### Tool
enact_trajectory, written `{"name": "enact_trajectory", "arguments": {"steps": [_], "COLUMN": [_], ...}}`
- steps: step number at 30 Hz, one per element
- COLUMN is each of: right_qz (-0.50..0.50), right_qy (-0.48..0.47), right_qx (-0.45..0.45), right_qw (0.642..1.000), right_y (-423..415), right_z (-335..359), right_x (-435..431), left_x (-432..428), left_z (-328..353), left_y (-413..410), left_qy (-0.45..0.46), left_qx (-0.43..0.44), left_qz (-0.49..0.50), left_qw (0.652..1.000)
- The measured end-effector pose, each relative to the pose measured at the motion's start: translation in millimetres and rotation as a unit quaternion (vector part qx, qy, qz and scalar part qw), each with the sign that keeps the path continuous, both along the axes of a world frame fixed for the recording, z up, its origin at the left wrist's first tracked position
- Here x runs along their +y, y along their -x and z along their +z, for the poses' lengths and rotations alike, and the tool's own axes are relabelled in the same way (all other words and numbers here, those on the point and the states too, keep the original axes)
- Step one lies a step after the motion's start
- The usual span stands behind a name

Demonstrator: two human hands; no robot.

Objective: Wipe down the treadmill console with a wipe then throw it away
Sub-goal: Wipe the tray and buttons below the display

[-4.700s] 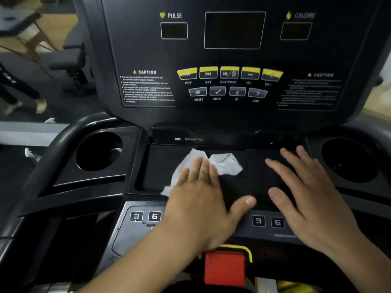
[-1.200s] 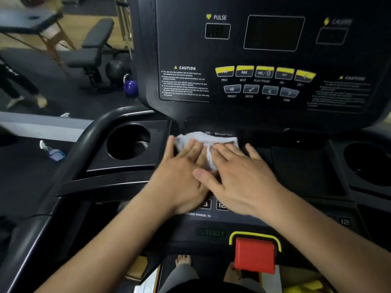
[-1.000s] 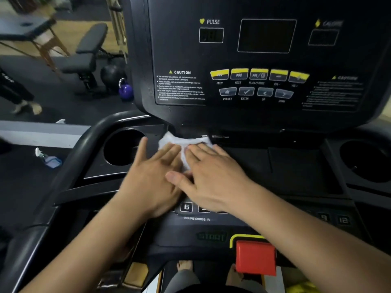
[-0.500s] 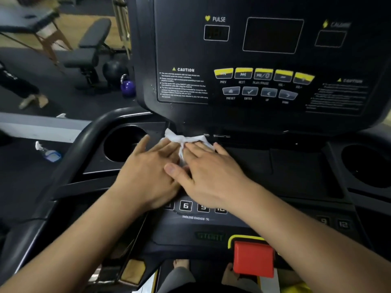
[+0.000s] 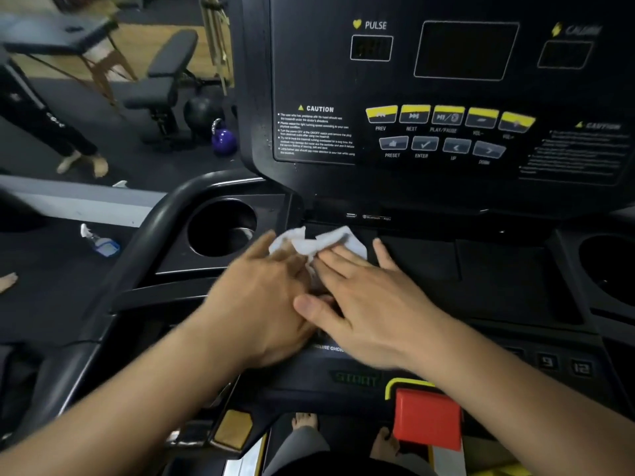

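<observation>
A crumpled white wipe (image 5: 319, 240) lies on the flat black tray of the treadmill console (image 5: 498, 269), just below the upright display panel (image 5: 446, 97). My left hand (image 5: 261, 297) and my right hand (image 5: 364, 300) lie side by side, fingers flat, both pressing down on the wipe. The right thumb overlaps the left hand. Only the wipe's far edge shows beyond my fingertips; the rest is hidden under the hands. The left hand is blurred by motion.
Round cup holders sit at left (image 5: 221, 228) and right (image 5: 611, 269) of the tray. A red stop button (image 5: 427, 417) is near my right forearm. Beyond the curved handrail (image 5: 137, 249) are a spray bottle (image 5: 101, 243), a purple kettlebell (image 5: 223, 139), a bench (image 5: 161, 84) and a person's legs (image 5: 41, 118).
Both hands have slid the wipe back to the right along the tray's far edge, away from the left cup holder. Earlier, only my left hand pressed the wipe.
</observation>
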State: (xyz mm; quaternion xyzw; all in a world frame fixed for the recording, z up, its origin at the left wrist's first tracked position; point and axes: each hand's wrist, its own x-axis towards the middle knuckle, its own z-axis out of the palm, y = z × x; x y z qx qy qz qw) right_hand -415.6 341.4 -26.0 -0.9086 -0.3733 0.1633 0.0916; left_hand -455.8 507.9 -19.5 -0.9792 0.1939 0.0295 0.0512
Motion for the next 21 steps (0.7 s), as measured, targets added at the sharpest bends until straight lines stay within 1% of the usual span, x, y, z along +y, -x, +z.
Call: {"name": "enact_trajectory", "arguments": {"steps": [3,5,7,9,11,13,14,15,19,21], "right_qz": [0.015,0.003,-0.013,-0.014,0.011,0.029,0.024,0.013,-0.035,-0.045], "right_qy": [0.028,0.022,0.017,0.014,0.009,0.008,0.008,0.003,0.009,0.006], "right_qx": [0.019,0.014,-0.009,-0.020,0.001,0.030,0.040,0.040,-0.029,-0.028], "right_qw": [0.999,1.000,1.000,1.000,1.000,0.999,0.999,0.999,0.999,0.999], "right_y": [11,-2,-19,-24,-10,9,12,10,-21,-23], "right_z": [5,7,6,7,9,11,12,12,5,4], "right_x": [-14,-4,10,14,5,-4,-6,-4,11,11], "left_x": [-19,-17,-12,-8,-11,-16,-17,-17,-19,-20], "left_z": [-2,1,3,5,4,6,6,5,4,3], "left_y": [13,1,-14,-15,5,27,29,24,-20,-27], "left_qy": [-0.046,-0.067,-0.088,-0.091,-0.083,-0.052,-0.057,-0.088,-0.141,-0.152], "left_qx": [0.073,0.082,0.071,0.061,0.060,0.054,0.058,0.078,0.058,0.056], "left_qz": [0.066,0.103,0.122,0.112,0.084,0.076,0.079,0.088,0.132,0.121], "left_qw": [0.994,0.989,0.986,0.988,0.991,0.994,0.994,0.989,0.980,0.979]}}
